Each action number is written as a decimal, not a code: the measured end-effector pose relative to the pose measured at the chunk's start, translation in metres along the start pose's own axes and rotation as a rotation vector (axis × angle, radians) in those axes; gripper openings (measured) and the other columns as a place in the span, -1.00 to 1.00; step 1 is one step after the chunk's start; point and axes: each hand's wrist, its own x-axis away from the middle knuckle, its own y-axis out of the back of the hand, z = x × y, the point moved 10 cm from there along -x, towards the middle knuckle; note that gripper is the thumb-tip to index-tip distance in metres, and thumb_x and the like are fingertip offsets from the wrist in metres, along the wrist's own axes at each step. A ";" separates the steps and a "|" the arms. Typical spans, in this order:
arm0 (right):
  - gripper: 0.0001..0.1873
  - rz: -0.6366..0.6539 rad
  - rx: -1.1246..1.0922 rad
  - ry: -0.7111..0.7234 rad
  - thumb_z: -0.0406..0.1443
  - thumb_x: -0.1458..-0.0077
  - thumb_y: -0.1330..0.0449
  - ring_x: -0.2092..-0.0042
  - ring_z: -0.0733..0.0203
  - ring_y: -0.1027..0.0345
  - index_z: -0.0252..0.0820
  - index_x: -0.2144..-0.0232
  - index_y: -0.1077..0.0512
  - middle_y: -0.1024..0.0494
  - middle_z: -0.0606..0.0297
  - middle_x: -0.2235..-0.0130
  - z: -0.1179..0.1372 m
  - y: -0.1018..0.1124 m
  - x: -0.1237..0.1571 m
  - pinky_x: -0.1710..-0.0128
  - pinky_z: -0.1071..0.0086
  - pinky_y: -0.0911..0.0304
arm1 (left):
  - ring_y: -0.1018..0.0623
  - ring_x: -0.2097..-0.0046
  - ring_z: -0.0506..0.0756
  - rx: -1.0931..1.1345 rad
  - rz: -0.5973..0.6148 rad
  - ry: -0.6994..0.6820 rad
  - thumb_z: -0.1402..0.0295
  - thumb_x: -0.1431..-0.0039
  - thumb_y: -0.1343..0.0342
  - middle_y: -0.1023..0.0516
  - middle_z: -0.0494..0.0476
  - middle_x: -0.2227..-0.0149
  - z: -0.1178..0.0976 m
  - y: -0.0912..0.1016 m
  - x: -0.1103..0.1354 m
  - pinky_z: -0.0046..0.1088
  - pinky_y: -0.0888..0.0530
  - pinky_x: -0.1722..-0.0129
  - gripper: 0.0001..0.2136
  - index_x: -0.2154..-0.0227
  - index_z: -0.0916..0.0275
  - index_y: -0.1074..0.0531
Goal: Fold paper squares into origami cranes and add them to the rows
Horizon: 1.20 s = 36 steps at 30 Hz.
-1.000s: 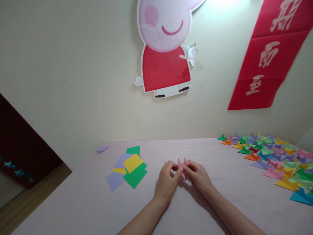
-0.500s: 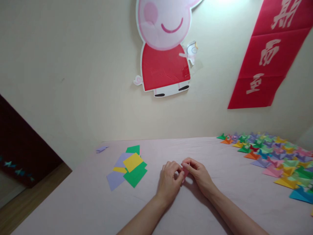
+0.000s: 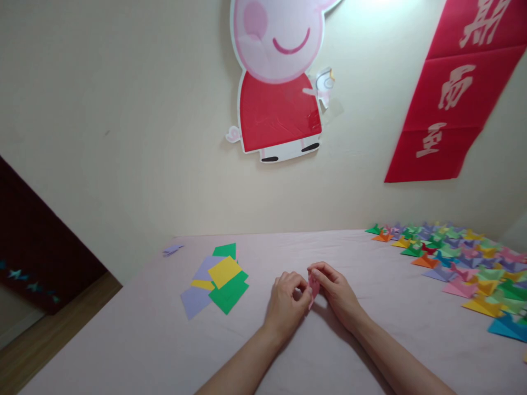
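Note:
A small piece of pink paper (image 3: 314, 289), seemingly folded, is held up between my two hands over the middle of the table. My left hand (image 3: 287, 302) pinches its left lower edge between thumb and fingers. On the other side, my right hand (image 3: 335, 285) grips its upper part with thumb and forefinger. Fingers cover part of the paper, so its full shape is hidden. To the left of my hands lies a loose pile of flat paper squares, among them a yellow sheet (image 3: 224, 272), a green sheet (image 3: 229, 296) and a purple sheet (image 3: 195, 302).
Several rows of folded paper figures, such as an orange one (image 3: 425, 260) and a blue one (image 3: 509, 327), cover the table's right side. A folded purple paper (image 3: 173, 250) lies at the far left corner. The wall (image 3: 144, 181) rises behind the table (image 3: 135, 340).
My right hand has shifted slightly, and more of the pink paper shows between my hands. Both hands still hold it.

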 end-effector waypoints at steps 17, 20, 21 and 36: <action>-0.62 0.055 0.108 0.040 0.00 0.13 -0.38 0.43 0.27 -0.27 -0.18 0.54 -0.45 -0.44 0.37 0.50 0.008 -0.011 0.001 0.38 0.37 -0.21 | -0.45 0.21 0.09 0.196 -0.205 0.025 0.42 -0.20 -0.12 -0.47 0.03 0.32 0.006 0.025 0.000 -0.38 -0.33 0.15 -0.96 0.37 0.18 -0.40; -0.62 0.061 0.143 0.068 0.00 0.10 -0.37 0.41 0.25 -0.28 -0.18 0.51 -0.45 -0.45 0.36 0.49 0.010 -0.013 0.001 0.37 0.36 -0.23 | -0.46 0.21 0.10 0.204 -0.209 0.022 0.44 -0.19 -0.12 -0.48 0.03 0.32 0.006 0.026 0.000 -0.37 -0.34 0.13 -0.94 0.39 0.18 -0.41; -0.62 0.057 0.156 0.077 0.00 0.10 -0.36 0.41 0.25 -0.27 -0.18 0.51 -0.45 -0.45 0.36 0.49 0.011 -0.013 0.002 0.38 0.36 -0.22 | -0.46 0.20 0.10 0.204 -0.209 0.027 0.43 -0.19 -0.13 -0.48 0.03 0.32 0.007 0.025 0.000 -0.37 -0.34 0.13 -0.95 0.39 0.18 -0.41; -0.73 0.060 0.594 0.463 -0.09 -0.17 -0.18 0.30 0.14 -0.29 -0.08 0.48 -0.47 -0.44 0.27 0.40 0.048 -0.023 0.017 0.26 0.30 -0.21 | -0.42 0.31 0.07 0.273 -0.189 0.111 0.27 -0.18 -0.09 -0.42 -0.01 0.45 0.020 0.023 -0.001 -0.43 -0.33 0.23 -0.80 0.52 0.20 -0.35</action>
